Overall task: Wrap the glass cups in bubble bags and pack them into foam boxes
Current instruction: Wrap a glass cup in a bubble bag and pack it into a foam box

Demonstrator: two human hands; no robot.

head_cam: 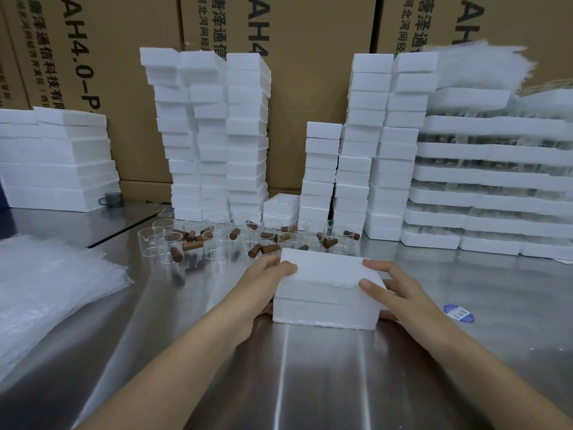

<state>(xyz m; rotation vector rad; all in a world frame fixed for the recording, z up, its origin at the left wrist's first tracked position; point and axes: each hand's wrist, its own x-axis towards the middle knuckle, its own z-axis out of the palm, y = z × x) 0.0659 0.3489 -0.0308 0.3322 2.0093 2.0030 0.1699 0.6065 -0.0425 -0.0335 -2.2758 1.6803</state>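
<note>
A closed white foam box [328, 290] sits on the steel table [310, 367] in front of me. My left hand [263, 283] grips its left end, thumb on the lid. My right hand [390, 290] holds its right end, fingers curled over the lid's corner. Just beyond the box stand several clear glass cups [217, 240] with brown cork-like stoppers [269, 249] scattered among them. A pile of bubble bags [52, 283] lies at the left.
Tall stacks of white foam boxes [217, 135] rise behind the cups, with more at the right [381, 144] and far left [55, 156]. Flat foam trays [490, 181] are piled at the right. Cardboard cartons [294, 57] form the back wall. A blue sticker [459, 313] lies on the table.
</note>
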